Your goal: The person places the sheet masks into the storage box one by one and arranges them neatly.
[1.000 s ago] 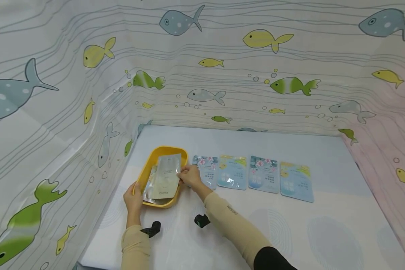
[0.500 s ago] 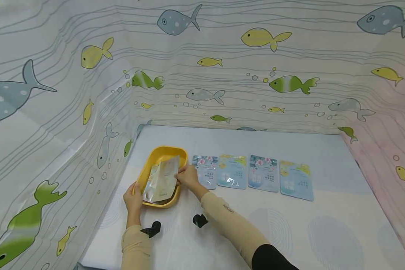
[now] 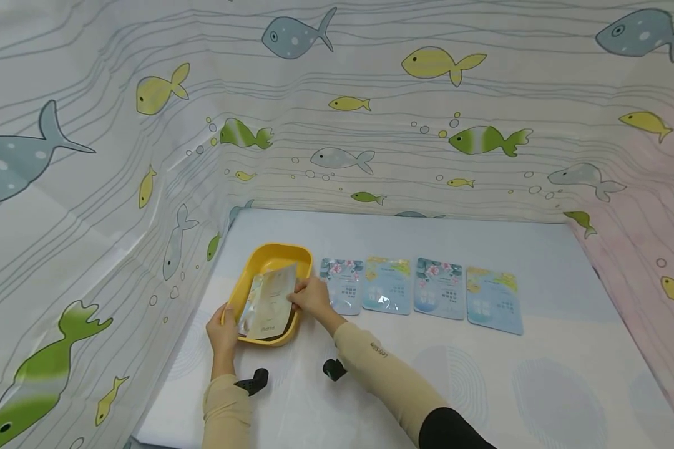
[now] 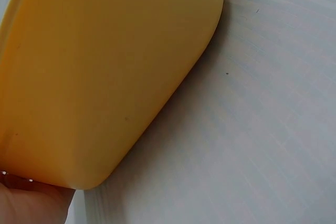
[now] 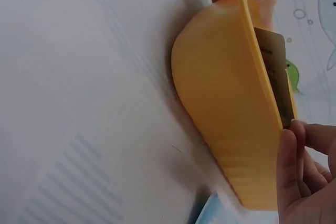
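Note:
Pinched at its right edge by my right hand (image 3: 313, 298) is a pale green face mask sachet (image 3: 274, 300), lying slanted inside a yellow basket (image 3: 278, 251). Beneath it, at its left, shows part of a shinier sachet (image 3: 248, 312). My left hand (image 3: 221, 330) grips the basket's left rim, thumb over the edge. In the right wrist view, thumb and fingertips (image 5: 296, 132) meet on the sachet (image 5: 273, 59) just over the rim. The left wrist view has the basket wall (image 4: 115, 72) large, with part of my left hand (image 4: 34, 203) at the lower corner.
Right of the basket several blue sachets lie in a row: one with pink flowers (image 3: 341, 287), one with yellow (image 3: 386, 285), another pink-flowered (image 3: 439, 290), another yellow (image 3: 493, 302). They rest on a pale patterned table (image 3: 427, 399). A fish-print curtain (image 3: 292, 100) encloses the back and sides.
The pale green sachet has come down and tilted further into the basket, with my right hand shifting slightly left. My left hand stays on the rim.

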A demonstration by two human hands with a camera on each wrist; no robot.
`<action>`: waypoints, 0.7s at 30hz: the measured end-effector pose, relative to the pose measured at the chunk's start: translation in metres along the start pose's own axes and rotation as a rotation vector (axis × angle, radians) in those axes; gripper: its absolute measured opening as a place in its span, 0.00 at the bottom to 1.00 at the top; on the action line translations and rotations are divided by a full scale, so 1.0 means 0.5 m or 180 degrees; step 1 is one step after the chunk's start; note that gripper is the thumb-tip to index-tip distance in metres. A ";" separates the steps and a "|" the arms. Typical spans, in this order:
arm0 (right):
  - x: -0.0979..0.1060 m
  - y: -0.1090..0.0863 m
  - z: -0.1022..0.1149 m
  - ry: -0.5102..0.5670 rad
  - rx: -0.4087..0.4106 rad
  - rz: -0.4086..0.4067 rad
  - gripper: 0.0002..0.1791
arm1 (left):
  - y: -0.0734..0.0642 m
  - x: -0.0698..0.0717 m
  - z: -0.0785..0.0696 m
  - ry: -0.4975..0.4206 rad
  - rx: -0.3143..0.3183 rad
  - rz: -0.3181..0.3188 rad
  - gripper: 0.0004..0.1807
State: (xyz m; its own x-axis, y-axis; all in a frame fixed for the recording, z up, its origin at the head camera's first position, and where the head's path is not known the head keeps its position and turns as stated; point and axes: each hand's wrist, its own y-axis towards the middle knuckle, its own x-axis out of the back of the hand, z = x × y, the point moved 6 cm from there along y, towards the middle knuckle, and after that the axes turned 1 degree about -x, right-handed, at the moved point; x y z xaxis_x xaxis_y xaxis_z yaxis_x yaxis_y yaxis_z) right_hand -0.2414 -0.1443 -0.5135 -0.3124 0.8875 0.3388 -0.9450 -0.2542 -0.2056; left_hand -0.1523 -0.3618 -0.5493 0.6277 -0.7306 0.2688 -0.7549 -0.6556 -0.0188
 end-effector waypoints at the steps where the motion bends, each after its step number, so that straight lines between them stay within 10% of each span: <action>1: -0.001 0.000 0.000 -0.0026 0.0013 0.0019 0.07 | 0.000 0.000 0.000 0.0012 -0.0002 -0.0002 0.22; 21: -0.004 -0.007 -0.003 0.0051 0.0186 0.0078 0.07 | -0.003 0.002 -0.004 0.0034 -0.0028 -0.0010 0.22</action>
State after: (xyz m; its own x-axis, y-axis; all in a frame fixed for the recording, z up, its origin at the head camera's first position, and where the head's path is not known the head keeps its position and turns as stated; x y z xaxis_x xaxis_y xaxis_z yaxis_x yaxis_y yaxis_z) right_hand -0.2371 -0.1448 -0.5148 -0.3345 0.8866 0.3194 -0.9413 -0.2976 -0.1596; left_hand -0.1509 -0.3610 -0.5471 0.6280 -0.7265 0.2791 -0.7547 -0.6560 -0.0095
